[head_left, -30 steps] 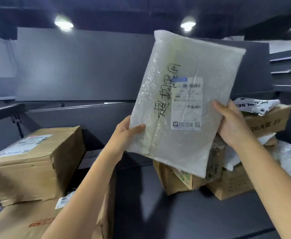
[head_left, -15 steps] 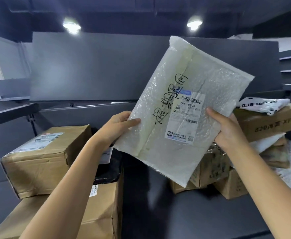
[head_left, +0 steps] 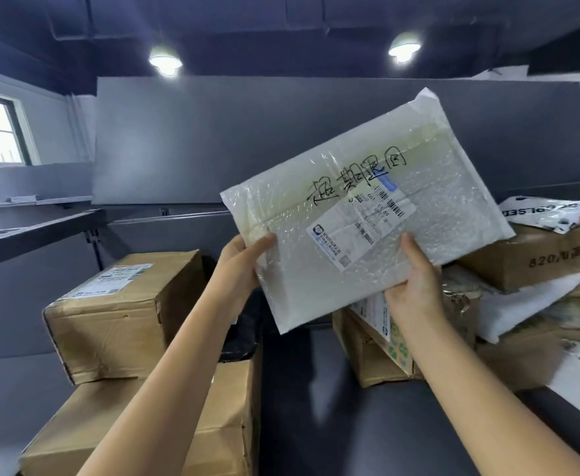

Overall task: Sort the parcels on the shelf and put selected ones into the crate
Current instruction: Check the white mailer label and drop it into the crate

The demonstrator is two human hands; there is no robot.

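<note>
I hold a white bubble-wrap mailer (head_left: pixel 316 290) up in front of the dark shelf, tilted with its long side rising to the right. It carries a white shipping label and black handwritten characters. My left hand (head_left: pixel 239 262) grips its left edge, thumb on the front. My right hand (head_left: pixel 415 283) grips its lower edge, thumb beside the label. Both hold it above the grey shelf board (head_left: pixel 333 424). No crate is in view.
Two stacked cardboard boxes sit at the left, the upper box (head_left: pixel 124 314) on a larger box (head_left: pixel 227 424), a black bag (head_left: pixel 244 334) behind them. At the right lies a pile of boxes (head_left: pixel 549 249) and white poly bags (head_left: pixel 522 304). A smaller box (head_left: pixel 378 352) leans below the mailer.
The mailer has turned clockwise from nearly upright to a slanted, more level pose. My right hand has shifted from its right edge to its lower edge. The view has panned left.
</note>
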